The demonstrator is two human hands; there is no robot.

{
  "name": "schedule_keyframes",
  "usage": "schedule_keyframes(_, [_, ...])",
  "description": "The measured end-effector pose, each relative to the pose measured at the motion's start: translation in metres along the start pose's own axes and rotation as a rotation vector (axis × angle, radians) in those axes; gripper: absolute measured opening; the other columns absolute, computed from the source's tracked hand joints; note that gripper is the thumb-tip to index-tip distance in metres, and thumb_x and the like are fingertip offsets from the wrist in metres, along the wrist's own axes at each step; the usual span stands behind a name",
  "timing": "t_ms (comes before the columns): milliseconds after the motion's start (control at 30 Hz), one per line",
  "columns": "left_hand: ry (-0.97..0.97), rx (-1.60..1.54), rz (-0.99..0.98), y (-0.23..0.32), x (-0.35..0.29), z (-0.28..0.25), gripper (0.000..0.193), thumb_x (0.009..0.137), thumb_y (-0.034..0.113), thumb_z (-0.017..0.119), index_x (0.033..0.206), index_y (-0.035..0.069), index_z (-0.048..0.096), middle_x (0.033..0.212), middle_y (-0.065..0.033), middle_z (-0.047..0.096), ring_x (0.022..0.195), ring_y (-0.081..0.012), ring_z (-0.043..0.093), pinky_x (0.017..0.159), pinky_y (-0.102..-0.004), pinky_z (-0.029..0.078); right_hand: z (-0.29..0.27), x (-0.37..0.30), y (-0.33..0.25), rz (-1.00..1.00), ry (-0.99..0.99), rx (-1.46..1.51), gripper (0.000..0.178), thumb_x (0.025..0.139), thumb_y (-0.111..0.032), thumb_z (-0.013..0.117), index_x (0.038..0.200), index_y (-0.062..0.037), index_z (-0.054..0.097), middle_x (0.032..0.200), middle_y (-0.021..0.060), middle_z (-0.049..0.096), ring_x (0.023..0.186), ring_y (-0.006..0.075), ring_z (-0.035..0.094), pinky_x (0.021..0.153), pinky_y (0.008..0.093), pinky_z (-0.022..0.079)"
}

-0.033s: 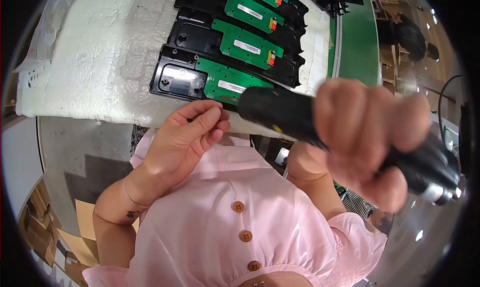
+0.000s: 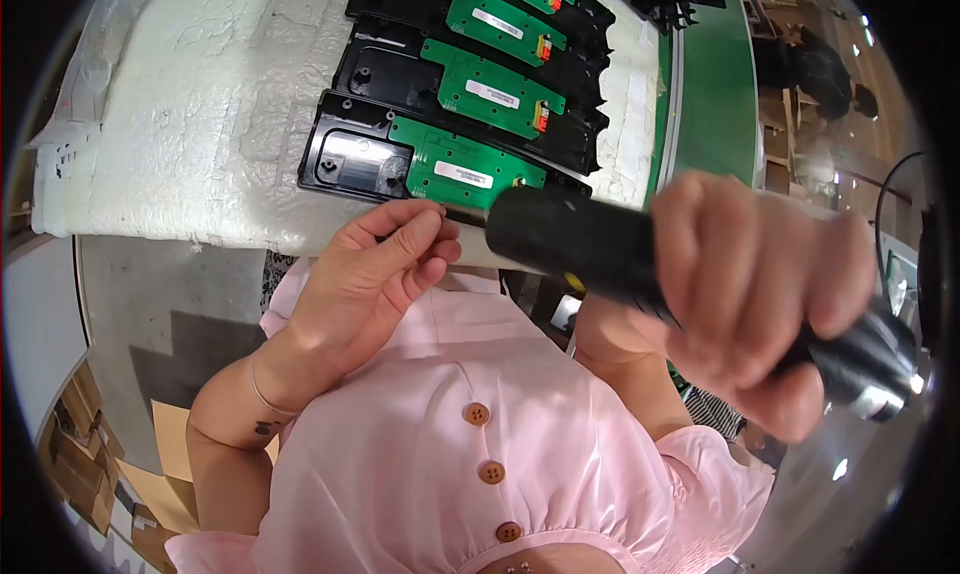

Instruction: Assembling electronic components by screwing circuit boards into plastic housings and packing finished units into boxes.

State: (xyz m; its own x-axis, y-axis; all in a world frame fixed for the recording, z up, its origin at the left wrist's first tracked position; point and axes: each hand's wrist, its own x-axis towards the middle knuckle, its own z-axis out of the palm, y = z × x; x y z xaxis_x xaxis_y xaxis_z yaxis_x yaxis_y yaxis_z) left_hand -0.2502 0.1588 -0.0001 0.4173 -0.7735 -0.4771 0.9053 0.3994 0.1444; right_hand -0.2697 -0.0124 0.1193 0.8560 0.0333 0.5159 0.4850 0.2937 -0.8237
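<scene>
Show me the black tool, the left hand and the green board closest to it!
Black tool (image 2: 585,239): head view, on its barrel.
Left hand (image 2: 370,266): head view, near the thumb's base.
Green board (image 2: 467,151): head view, on bare green above its white label.

Bright; blurred right hand (image 2: 752,292)

Room spans the table (image 2: 200,134) left of 4 obstructing circuit boards (image 2: 478,79)
</scene>
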Motion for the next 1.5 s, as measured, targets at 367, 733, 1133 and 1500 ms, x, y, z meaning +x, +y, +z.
schedule_keyframes(367, [-0.128,-0.002,-0.036,-0.011,0.01,0.009,0.016,0.086,0.02,0.054,0.093,0.006,0.057,0.084,-0.0027,0.059,0.075,-0.009,0.056,0.065,-0.0171,0.045,-0.002,-0.01,-0.015,-0.052,-0.042,0.006,0.025,0.068,-0.01,0.069,0.078,-0.0127,0.046,0.053,-0.0045,0.055,0.046,0.0036,0.052,0.049,0.0125,0.044])
schedule_keyframes(733, [-0.161,0.072,-0.09,-0.007,0.014,0.002,0.014,0.085,0.019,0.056,0.089,0.005,0.057,0.079,-0.0046,0.06,0.069,-0.0107,0.057,0.062,-0.0196,0.046,-0.008,-0.016,-0.018,-0.042,-0.04,0.017,0.026,0.069,-0.009,0.069,0.078,-0.0127,0.046,0.055,-0.0039,0.056,0.045,0.0037,0.052,0.048,0.0132,0.044])
schedule_keyframes(1133, [-0.067,-0.011,-0.354,-0.022,0.013,0.017,0.038,0.092,0.025,0.041,0.116,-0.004,0.043,0.109,-0.0174,0.053,0.101,-0.0243,0.053,0.087,-0.0311,0.044,-0.014,-0.029,0.016,0.108,0.176,-0.128,0.03,0.073,-0.019,0.059,0.096,-0.0102,0.042,0.06,-0.003,0.047,0.05,0.0089,0.043,0.052,0.0243,0.032])
schedule_keyframes(1500, [-0.143,0.118,-0.327,-0.007,0.009,0.017,0.036,0.093,0.026,0.036,0.111,-0.004,0.047,0.1,-0.0183,0.058,0.092,-0.0239,0.059,0.08,-0.0308,0.047,-0.006,-0.021,0.022,0.236,0.189,-0.231,0.026,0.07,-0.013,0.058,0.087,-0.0084,0.038,0.057,-0.0009,0.044,0.047,0.0107,0.04,0.047,0.0256,0.032])
